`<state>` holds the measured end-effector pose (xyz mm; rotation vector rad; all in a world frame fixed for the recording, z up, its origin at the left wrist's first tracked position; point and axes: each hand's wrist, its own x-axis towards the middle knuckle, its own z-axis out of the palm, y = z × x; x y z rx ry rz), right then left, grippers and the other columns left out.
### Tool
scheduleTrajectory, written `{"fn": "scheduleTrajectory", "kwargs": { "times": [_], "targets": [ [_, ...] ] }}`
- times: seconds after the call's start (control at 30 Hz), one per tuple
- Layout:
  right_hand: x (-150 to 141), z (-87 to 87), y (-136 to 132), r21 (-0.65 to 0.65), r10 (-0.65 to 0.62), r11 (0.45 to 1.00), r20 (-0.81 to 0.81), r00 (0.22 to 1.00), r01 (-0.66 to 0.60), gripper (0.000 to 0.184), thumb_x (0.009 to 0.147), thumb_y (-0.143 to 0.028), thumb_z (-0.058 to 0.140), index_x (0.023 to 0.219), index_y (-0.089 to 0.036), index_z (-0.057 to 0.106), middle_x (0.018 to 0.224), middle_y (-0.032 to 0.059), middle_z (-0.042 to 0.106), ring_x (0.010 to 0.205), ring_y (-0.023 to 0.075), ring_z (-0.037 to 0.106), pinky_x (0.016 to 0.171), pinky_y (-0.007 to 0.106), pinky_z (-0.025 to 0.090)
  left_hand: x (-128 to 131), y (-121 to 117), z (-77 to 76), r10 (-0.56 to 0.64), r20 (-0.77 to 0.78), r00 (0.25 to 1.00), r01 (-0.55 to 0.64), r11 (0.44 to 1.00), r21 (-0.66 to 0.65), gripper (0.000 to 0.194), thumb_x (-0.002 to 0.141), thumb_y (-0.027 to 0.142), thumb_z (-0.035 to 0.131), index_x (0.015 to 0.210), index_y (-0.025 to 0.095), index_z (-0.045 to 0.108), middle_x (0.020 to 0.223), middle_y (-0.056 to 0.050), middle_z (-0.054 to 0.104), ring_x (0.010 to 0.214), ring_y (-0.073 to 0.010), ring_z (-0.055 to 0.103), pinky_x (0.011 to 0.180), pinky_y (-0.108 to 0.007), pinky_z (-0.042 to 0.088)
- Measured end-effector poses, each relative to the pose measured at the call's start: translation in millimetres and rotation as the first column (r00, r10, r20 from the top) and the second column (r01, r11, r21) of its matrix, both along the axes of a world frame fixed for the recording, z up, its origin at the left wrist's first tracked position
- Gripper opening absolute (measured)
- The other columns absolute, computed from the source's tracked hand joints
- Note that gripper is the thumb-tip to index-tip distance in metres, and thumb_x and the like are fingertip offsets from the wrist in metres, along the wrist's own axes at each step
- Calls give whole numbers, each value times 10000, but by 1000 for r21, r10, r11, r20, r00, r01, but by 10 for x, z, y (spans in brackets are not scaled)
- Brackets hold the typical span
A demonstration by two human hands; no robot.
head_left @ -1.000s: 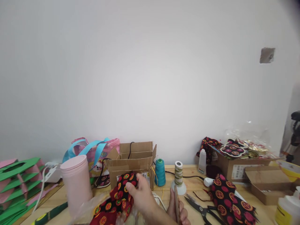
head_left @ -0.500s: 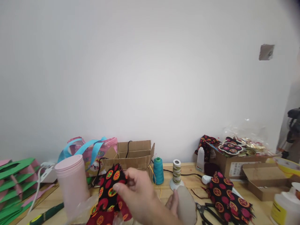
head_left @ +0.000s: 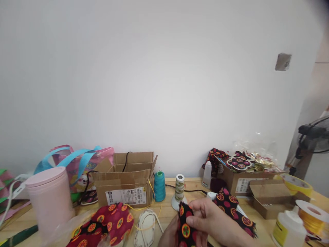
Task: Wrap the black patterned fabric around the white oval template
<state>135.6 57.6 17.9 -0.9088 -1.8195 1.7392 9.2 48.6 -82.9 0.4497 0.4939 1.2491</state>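
— What do the hands have?
— The right hand (head_left: 209, 216) pinches a black patterned fabric piece (head_left: 185, 224), thumb and fingers closed on its top edge. The left hand (head_left: 171, 235) sits beneath, fingers on the same cloth; its grip I cannot tell.
— Where's that?
— Low over the surface (head_left: 164, 214), just in front of the striped thread spool (head_left: 179, 188).

Three cardboard boxes (head_left: 123, 187), two thread spools (head_left: 159, 186), two glue bottles (head_left: 207, 174), one pink canister (head_left: 50, 199)
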Motion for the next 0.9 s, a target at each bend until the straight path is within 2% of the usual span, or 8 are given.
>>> {"fn": "scheduleTrajectory", "kwargs": {
  "times": [0.07, 0.13, 0.27, 0.43, 0.6, 0.77, 0.83, 0.9],
  "targets": [
    [61, -109, 3, 63, -101, 993, 98, 990, 95, 135, 696, -300, 532, 753, -178, 536, 396, -70, 489, 309, 75, 477, 298, 139, 308, 18, -38, 55, -40, 11, 999, 41, 998, -55, 197, 728, 219, 529, 802, 127, 686, 726, -82, 705, 847, -237, 614, 816, -349, 411],
    [127, -174, 31, 212, -231, 959, 205, 951, 187, 120, 695, -271, 510, 781, -193, 541, 398, -91, 412, 301, 84, 440, 290, 163, 264, 20, -73, 107, -14, 24, 1000, 16, 997, -75, 208, 748, 178, 487, 782, 172, 692, 794, -61, 710, 916, -222, 594, 868, -361, 385],
    [253, -220, 80, 594, -452, 783, 337, 826, 186, 89, 647, -223, 550, 711, -202, 607, 471, -58, 412, 449, 116, 431, 418, 220, 267, 12, -91, 138, 96, -4, 995, -96, 995, -39, 253, 759, 126, 461, 840, 224, 680, 938, -51, 689, 987, -217, 565, 931, -394, 335],
    [284, -282, 79, 685, -496, 715, 356, 792, 140, 133, 650, -260, 576, 775, -230, 613, 557, -26, 529, 541, 141, 461, 491, 233, 285, 0, -73, 47, 143, -155, 978, -149, 988, -30, 242, 731, 244, 548, 958, 238, 631, 1026, -44, 654, 1131, -225, 441, 982, -384, 277],
    [266, -221, 43, 640, -305, 767, 418, 856, -39, 68, 682, -246, 559, 677, -219, 621, 563, -40, 544, 539, 112, 454, 483, 207, 276, -47, -72, -7, 163, -274, 948, -162, 986, 25, 295, 637, 289, 651, 912, 181, 652, 1111, -59, 607, 1247, -235, 247, 1043, -345, 132],
    [295, -145, 58, 648, -430, 753, 351, 832, 115, 128, 714, -252, 509, 785, -211, 608, 594, -24, 520, 575, 130, 441, 514, 220, 303, -46, -58, 52, 74, -284, 956, -79, 997, -6, 344, 726, 408, 513, 952, 175, 629, 1115, -72, 601, 1214, -252, 318, 1019, -460, 165],
    [297, -135, 61, 576, -381, 799, 264, 886, 172, 152, 720, -267, 501, 812, -194, 597, 595, -25, 483, 569, 124, 416, 525, 224, 308, -35, -63, 81, 30, -225, 974, -36, 999, -19, 398, 743, 437, 469, 974, 149, 617, 1111, -106, 600, 1180, -271, 372, 996, -488, 202],
    [285, -130, 45, 422, -250, 889, 120, 961, 179, 186, 710, -313, 519, 818, -173, 577, 567, -46, 411, 526, 100, 360, 496, 211, 290, -32, -85, 97, 13, -175, 984, -16, 1000, -15, 423, 741, 465, 454, 966, 148, 619, 1094, -111, 610, 1166, -272, 391, 977, -492, 236]
  ]
}}
